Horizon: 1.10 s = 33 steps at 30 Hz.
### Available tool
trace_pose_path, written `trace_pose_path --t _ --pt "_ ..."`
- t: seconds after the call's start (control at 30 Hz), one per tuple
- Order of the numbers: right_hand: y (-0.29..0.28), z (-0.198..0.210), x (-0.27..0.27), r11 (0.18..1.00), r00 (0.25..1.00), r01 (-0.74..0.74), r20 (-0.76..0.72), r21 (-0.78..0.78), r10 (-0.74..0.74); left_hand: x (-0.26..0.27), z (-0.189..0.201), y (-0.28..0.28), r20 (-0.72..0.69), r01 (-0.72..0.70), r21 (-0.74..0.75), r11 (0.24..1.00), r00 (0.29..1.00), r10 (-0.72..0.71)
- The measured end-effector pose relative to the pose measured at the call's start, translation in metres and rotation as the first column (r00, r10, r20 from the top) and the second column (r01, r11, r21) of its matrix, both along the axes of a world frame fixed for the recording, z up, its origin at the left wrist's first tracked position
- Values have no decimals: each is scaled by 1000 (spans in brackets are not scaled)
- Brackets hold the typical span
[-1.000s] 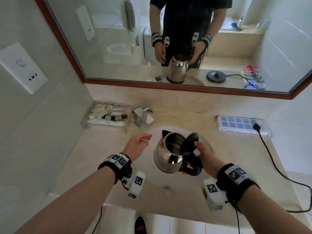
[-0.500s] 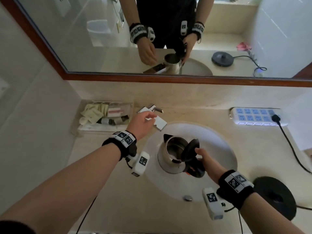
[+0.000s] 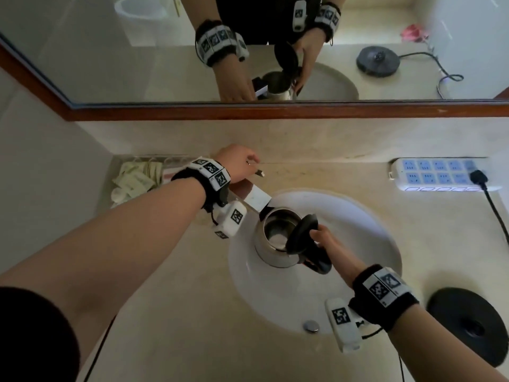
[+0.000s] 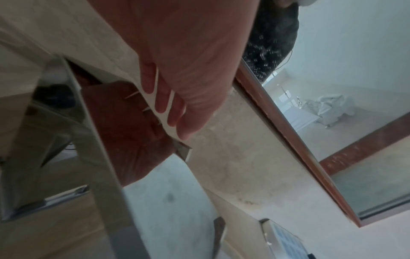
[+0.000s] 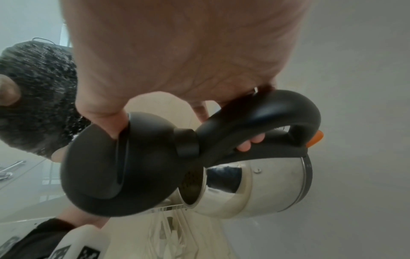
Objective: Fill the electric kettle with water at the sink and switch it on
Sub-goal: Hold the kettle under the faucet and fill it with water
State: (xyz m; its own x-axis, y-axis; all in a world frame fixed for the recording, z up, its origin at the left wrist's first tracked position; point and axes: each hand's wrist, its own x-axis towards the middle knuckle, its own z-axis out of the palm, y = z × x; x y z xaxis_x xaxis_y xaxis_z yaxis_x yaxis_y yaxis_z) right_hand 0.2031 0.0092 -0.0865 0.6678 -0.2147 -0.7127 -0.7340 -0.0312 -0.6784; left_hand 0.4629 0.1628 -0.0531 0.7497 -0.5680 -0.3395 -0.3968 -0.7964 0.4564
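While the right hand (image 3: 329, 245) grips the black handle (image 5: 264, 121) with its fingers (image 5: 246, 145) curled under it, the kettle (image 3: 275, 244) hangs over the sink (image 3: 358, 216), not touching the basin as far as the head view shows. It stands nearly upright, its long axis tipped slightly, mouth up and spout toward the tap (image 3: 254, 199) at the sink's back left. One lid (image 3: 301, 234), hinged at the handle, stands open on the handle side, and the right thumb (image 5: 106, 121) presses its edge. An orange switch (image 5: 316, 140) sits at the handle's lower end. The tap's flat outlet lies just above the kettle's rim, touching or nearly so; whether water runs I cannot tell.

Over the tap's lever (image 4: 182, 149) is the left hand (image 3: 237, 164), fingers (image 4: 162, 103) fairly straight and close together, their tips at the lever; a firm grip cannot be made out.

On the bench (image 3: 192, 312) lie one round black base (image 3: 471, 323) right of the sink, well apart from the kettle, one power strip (image 3: 438, 175) at the back right with one plug (image 3: 478, 176) in it, and a clear tray (image 3: 137, 177) of sachets at the back left. One mirror (image 3: 110, 51) runs above.
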Motion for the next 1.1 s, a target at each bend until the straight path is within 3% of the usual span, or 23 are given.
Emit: trace_pose_path --t 0.17,0.67,1.1 --pt "-3 1 14 1000 999 -25 -35 7 25 8 -3 -9 17 93 72 993 995 -94" --pt "-8 -1 50 998 979 -57 -194 21 60 24 -19 1 -112 111 -86 990 986 -120" --pt "2 -7 70 1000 987 6 -160 28 -1 34 -34 5 -117 128 -123 984 983 -143"
